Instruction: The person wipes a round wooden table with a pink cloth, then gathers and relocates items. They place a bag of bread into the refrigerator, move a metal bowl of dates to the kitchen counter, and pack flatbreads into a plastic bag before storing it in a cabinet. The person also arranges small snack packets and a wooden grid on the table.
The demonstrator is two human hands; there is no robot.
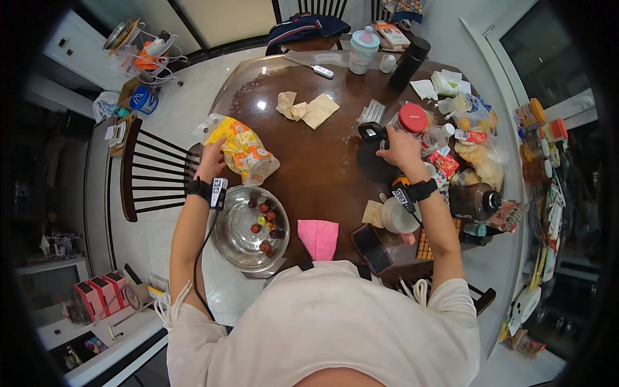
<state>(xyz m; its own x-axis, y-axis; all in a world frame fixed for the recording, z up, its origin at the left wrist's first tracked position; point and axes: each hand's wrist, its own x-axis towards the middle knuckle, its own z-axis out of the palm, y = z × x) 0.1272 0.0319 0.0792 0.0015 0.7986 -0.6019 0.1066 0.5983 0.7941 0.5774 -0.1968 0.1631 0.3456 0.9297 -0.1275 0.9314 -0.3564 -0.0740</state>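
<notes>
My left hand (211, 158) grips the left edge of a yellow plastic bag (240, 145) with an orange and white print. Below the bag stands a stainless steel bowl (229, 242) holding several dark red round fruits (264, 207) and a small yellow-green piece. Over on the right, my right hand (402, 149) is closed around a black-handled object (371, 129), whose body is mostly hidden by the fingers. A dark round patch (375, 162) lies under it. Beside that hand stands a clear jar with a red lid (412, 117).
Crumpled tan cloths or papers (312, 110) and a digital probe thermometer (322, 71) lie farther back. A black bottle (410, 64) and a lidded cup (363, 51) stand at the far edge. Nearer are a pink cloth (318, 239), a phone (371, 248) and a mug (399, 216).
</notes>
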